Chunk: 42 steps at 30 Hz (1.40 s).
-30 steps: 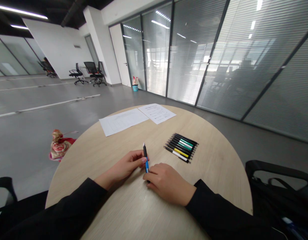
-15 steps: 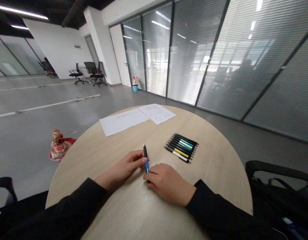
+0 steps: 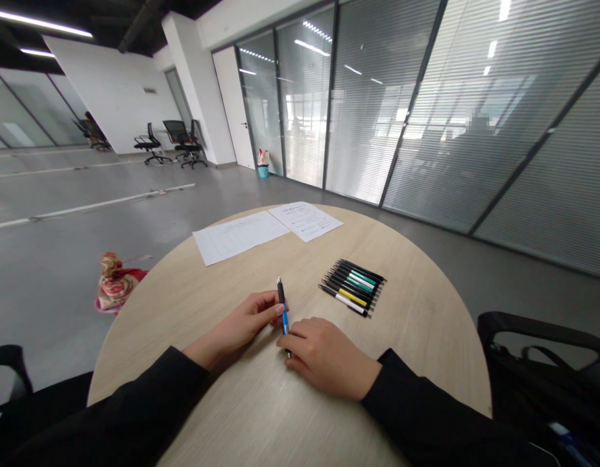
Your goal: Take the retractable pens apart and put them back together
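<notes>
My left hand (image 3: 242, 321) and my right hand (image 3: 326, 359) rest close together on a round light-wood table (image 3: 407, 337). A blue-and-black pen (image 3: 283, 311) stands tilted between them, its upper end pointing away from me. The fingertips of my left hand pinch its barrel, while the fingers of my right hand cover its lower end. Several black pens with coloured barrels (image 3: 352, 288) lie side by side to the right of my hands. Two printed paper sheets (image 3: 239, 237) lie beyond them near the far rim.
Black chair arms stand at both sides of me, with a dark bag (image 3: 538, 383) on the right. A red-patterned cloth bundle (image 3: 115, 283) lies on the grey floor left of the table. Glass walls with blinds stand behind the table; office chairs (image 3: 180, 144) stand farther back.
The pen's upper end has leaned slightly to the left, and my right hand has shifted slightly left. The papers and pen row look unmoved.
</notes>
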{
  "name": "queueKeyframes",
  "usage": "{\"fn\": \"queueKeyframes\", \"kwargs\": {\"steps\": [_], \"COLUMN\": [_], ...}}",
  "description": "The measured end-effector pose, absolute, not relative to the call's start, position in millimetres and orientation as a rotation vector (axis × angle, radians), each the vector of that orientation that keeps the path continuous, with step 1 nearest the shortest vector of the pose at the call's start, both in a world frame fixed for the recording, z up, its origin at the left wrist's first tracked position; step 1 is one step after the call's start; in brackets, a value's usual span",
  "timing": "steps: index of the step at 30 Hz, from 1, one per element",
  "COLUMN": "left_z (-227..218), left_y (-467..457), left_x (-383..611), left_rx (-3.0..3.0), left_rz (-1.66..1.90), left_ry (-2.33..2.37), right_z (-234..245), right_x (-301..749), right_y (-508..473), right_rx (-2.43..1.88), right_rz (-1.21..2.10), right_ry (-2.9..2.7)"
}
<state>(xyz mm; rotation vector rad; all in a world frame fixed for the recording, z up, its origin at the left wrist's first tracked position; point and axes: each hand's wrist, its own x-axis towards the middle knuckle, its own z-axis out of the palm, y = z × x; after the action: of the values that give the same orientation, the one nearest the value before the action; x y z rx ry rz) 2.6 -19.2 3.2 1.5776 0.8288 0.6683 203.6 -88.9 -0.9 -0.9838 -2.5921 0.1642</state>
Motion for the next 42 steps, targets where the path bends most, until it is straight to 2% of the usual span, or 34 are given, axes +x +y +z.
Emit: {"fn": "queueKeyframes", "kwargs": {"steps": [15, 42], "left_z": [0, 4], "left_y": [-19, -21], "left_x": [2, 3], "left_rx": [1.561, 1.557], "left_rz": [0.645, 0.642], "left_ry": [0.809, 0.819], "right_z": [-11, -2], "right_x": [204, 203], "right_y": [-87, -88], "right_rx": [-0.982, -0.990], "right_rz": [0.144, 0.194], "right_ry": [-2.577, -2.589]}}
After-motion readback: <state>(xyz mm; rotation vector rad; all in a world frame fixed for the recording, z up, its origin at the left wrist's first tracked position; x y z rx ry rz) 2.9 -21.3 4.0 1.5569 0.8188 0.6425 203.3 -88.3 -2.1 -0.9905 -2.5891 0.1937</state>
